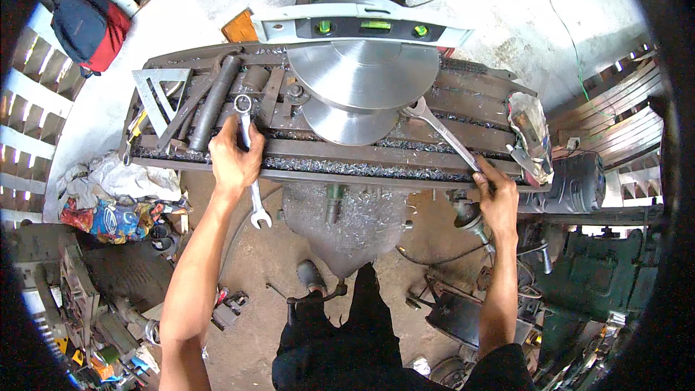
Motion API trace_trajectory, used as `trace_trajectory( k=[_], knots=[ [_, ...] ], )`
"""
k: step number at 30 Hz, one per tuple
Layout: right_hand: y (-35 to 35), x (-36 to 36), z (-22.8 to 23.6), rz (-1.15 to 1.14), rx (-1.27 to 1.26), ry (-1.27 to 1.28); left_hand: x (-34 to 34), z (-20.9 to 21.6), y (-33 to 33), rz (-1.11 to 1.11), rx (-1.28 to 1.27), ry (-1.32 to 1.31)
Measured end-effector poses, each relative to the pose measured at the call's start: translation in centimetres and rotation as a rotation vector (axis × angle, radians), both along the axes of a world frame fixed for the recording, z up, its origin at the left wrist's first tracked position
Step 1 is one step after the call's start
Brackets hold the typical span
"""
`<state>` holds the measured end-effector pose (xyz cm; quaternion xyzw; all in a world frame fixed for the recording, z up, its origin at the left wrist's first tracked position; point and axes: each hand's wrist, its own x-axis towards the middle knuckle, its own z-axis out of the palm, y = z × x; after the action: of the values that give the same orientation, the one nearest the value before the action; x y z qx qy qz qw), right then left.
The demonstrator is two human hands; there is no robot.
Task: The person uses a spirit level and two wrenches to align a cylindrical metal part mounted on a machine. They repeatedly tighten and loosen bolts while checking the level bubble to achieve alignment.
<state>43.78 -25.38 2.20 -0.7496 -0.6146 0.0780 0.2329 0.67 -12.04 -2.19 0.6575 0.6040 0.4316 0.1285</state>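
My left hand (237, 153) is closed round a combination wrench (255, 203), its ring end up over the machine table and its open end hanging past the front edge. My right hand (497, 190) grips the lower end of a second, longer wrench (450, 136). That wrench slants up to the left, its jaw beside the stacked shiny metal discs (362, 76); whether it sits on a nut there I cannot tell. A long spirit level (373, 27) lies across the top of the discs.
Metal chips cover the slotted machine table (326, 161). At its left lie a set square (161, 101) and a round steel bar (216, 105); at its right end, a crumpled bundle (530, 134). A backpack (90, 31) rests far left, rags (119, 199) below it. A crank handle (546, 257) projects at right.
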Motion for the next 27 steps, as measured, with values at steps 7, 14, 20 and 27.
trace_trajectory(
  k=[7, 14, 20, 27],
  knots=[
    [-0.4, 0.2, 2.4, 0.074, -0.006, 0.048, 0.1, 0.2, -0.2, -0.001, -0.007, -0.044],
    [6.3, -5.1, 12.6, 0.395, 0.463, -0.005, -0.1, 0.4, -0.5, 0.015, -0.073, -0.008],
    [16.1, -12.5, 15.5, 0.717, 0.582, -0.167, -0.1, 0.4, -0.3, 0.0, -0.026, -0.03],
    [18.0, -13.1, 17.4, 0.608, 0.267, 0.012, -0.3, 0.3, -0.4, -0.001, -0.028, -0.049]
  ],
)
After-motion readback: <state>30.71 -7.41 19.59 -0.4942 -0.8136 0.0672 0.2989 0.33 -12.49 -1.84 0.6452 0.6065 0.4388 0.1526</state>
